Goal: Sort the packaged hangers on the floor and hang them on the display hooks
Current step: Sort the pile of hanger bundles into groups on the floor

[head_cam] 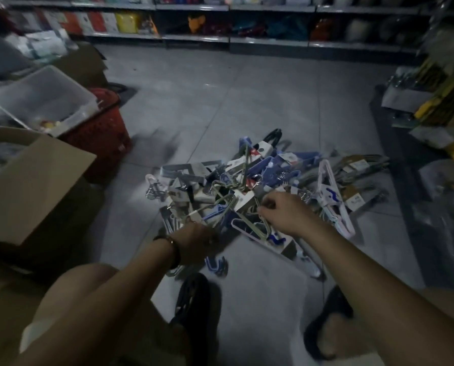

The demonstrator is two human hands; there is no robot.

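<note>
A tangled pile of packaged hangers (260, 178) lies on the grey tiled floor, in blue, white, pink and grey, with card labels. My left hand (197, 243) is at the near edge of the pile, fingers curled round a bundle of blue and grey hangers (215, 265) whose hooks stick out below it. My right hand (281, 215) is over the middle of the pile, fingertips pinching a thin pale green hanger (255, 225). A pink and white hanger pack (331, 199) lies just right of that hand. No display hooks can be made out.
An open cardboard box (36, 186) stands at the left, with a red basket (102, 130) and a clear plastic tub (44, 99) behind it. Shelves of goods (194, 25) run along the back. Yellow and grey stock (437, 107) is stacked at the right. My sandalled feet are near.
</note>
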